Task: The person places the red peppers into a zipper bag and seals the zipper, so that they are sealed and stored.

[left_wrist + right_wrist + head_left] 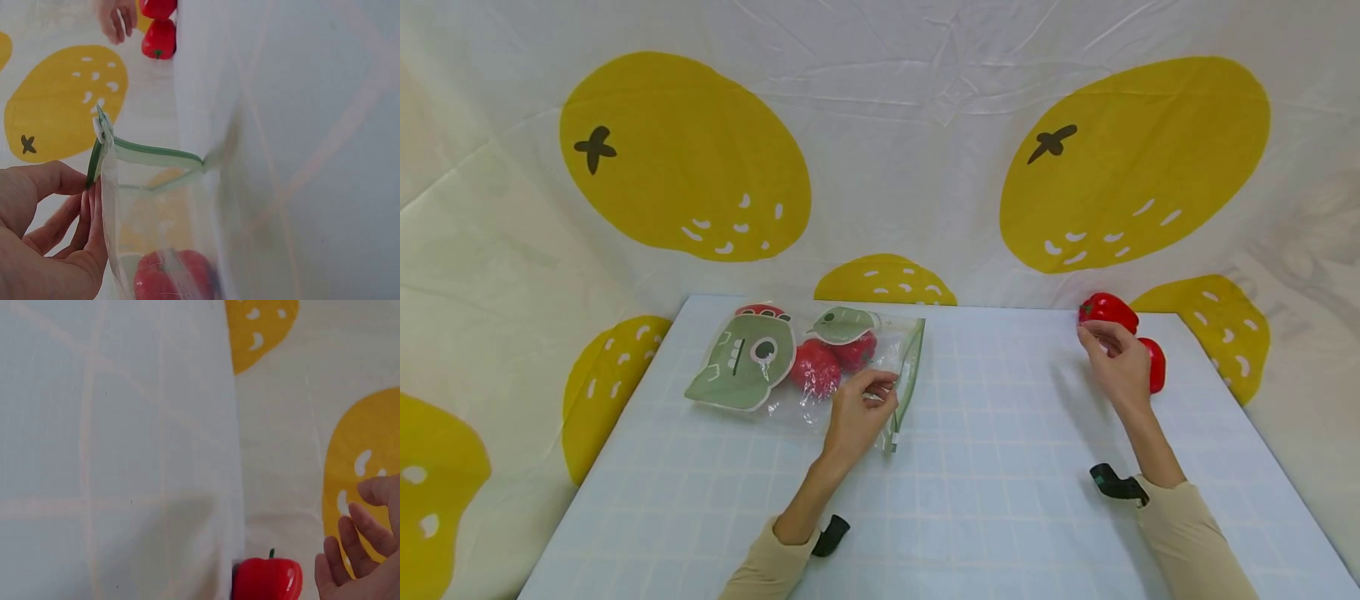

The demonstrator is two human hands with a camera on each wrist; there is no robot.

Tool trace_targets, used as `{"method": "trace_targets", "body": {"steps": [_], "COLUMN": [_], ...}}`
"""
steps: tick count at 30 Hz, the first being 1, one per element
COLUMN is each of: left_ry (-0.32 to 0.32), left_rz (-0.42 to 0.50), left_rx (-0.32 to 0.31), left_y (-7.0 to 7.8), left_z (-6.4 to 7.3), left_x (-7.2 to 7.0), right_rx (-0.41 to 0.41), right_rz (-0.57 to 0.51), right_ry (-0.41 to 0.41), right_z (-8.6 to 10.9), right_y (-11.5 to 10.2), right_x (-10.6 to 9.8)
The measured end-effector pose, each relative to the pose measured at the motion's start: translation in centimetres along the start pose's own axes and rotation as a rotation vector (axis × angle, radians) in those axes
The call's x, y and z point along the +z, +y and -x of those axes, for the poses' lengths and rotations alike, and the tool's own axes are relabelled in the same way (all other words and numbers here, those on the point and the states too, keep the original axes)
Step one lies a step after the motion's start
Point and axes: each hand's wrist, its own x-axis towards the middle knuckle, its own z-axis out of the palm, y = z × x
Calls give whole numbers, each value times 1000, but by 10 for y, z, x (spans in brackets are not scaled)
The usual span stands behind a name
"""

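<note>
My left hand (861,417) pinches the green zip edge (92,165) of a clear plastic bag (741,367) with a green cartoon print. In the left wrist view the mouth of the bag gapes on the far side of my fingers. Red bell peppers (815,371) show through the plastic, partly covered by the print. At the back right of the table, my right hand (1123,367) is held in front of two more red bell peppers, a far one (1108,310) and a nearer one (1157,367). Its fingers (353,547) are loosely bent with nothing between them.
A pale checked cloth (985,483) covers the table. Behind it hangs a white curtain (902,167) printed with large yellow fruit, close along the back and side edges. Dark wrist-worn devices (1116,483) sit at both sleeves.
</note>
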Motion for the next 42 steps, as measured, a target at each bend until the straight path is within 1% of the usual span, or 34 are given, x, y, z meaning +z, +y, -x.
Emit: {"method": "trace_targets", "body": {"steps": [8,13,16,24,29,35,42], "left_ry": [-6,-7,-5,-3,-1,-1,-4], "left_rz": [3,7,3,-7,-3,-4,4], "left_rx": [1,13,14,8,9,4,-3], "left_y": [-3,-5,-5,-3,-4,-3,-3], "left_z": [0,0,0,1,0,0,0], "left_x": [1,2,2,1,1,1,1], "right_rx": [2,13,13,-9,0,-16,-28], "right_rz": [41,94,116,178,216,253,321], "right_ry": [95,126,131,78,30,-14,-64], "right_z": [-5,-9,-11,-17,-18,-19,-17], "right_y": [13,23,30,48,53,56,52], "right_x": [-15,-24,-29,-36,-38,-39,-44]}}
